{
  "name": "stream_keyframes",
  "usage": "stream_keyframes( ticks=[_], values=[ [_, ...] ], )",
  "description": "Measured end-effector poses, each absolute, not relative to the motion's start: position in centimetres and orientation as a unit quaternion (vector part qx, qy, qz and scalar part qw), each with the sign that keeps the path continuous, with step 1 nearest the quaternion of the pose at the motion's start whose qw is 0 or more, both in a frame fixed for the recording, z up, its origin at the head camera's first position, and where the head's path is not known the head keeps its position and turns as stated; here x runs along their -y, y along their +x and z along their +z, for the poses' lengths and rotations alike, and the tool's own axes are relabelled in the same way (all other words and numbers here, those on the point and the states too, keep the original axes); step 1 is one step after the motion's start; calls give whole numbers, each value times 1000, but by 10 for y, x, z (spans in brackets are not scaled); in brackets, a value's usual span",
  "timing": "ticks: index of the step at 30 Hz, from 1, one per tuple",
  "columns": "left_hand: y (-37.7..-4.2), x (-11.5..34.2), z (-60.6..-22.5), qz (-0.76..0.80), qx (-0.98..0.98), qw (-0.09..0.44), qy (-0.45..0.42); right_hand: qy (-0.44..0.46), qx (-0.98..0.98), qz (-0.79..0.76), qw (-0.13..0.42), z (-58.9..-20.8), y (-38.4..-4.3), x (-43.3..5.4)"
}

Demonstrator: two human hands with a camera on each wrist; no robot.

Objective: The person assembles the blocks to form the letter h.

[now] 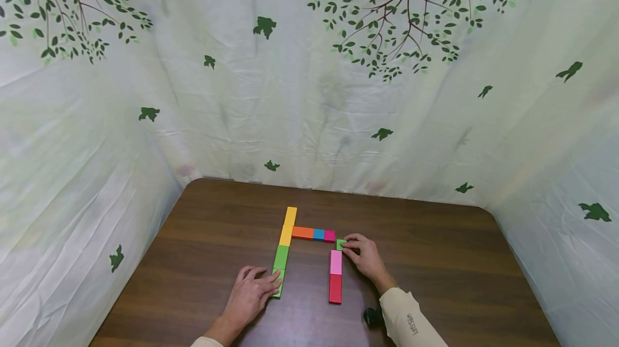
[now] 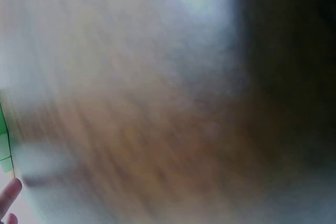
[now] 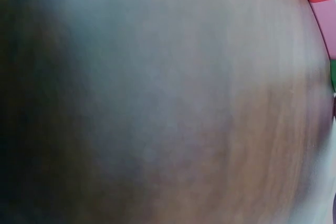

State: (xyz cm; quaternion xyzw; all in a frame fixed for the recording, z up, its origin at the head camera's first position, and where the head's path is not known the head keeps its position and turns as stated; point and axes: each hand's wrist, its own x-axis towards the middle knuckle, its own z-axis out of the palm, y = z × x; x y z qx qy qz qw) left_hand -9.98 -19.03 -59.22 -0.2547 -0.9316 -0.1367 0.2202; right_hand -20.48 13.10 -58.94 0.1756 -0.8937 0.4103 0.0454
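Note:
Coloured blocks lie on the table in a shape like a lowercase h. My left hand [image 1: 248, 293] rests its fingers on the lower light-green block [image 1: 277, 291], at the near end of the left column. Above that come a green block [image 1: 281, 257] and two yellow blocks [image 1: 286, 235]. A row of orange [image 1: 303, 233], blue [image 1: 318, 235] and magenta [image 1: 330, 236] blocks runs right from the yellow ones. At its right end my right hand [image 1: 367, 258] pinches a small green block [image 1: 340, 244] between thumb and fingers. Just below it lie a pink block [image 1: 336, 262] and a red block [image 1: 335, 289].
The brown wooden table [image 1: 445, 261] has rounded far corners. A pale curtain [image 1: 309, 94] printed with leaves and branches hangs behind it and at both sides. By the right sleeve is a black round object [image 1: 372, 317]. Both wrist views are mostly blurred tabletop.

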Motion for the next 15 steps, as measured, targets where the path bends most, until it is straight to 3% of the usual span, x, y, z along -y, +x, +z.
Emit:
stream_keyframes(
  ticks=[15],
  values=[
    [-100,189,-591,-133,934,214,-254,186,892,409,47,-589,-203,-129]
  ],
)
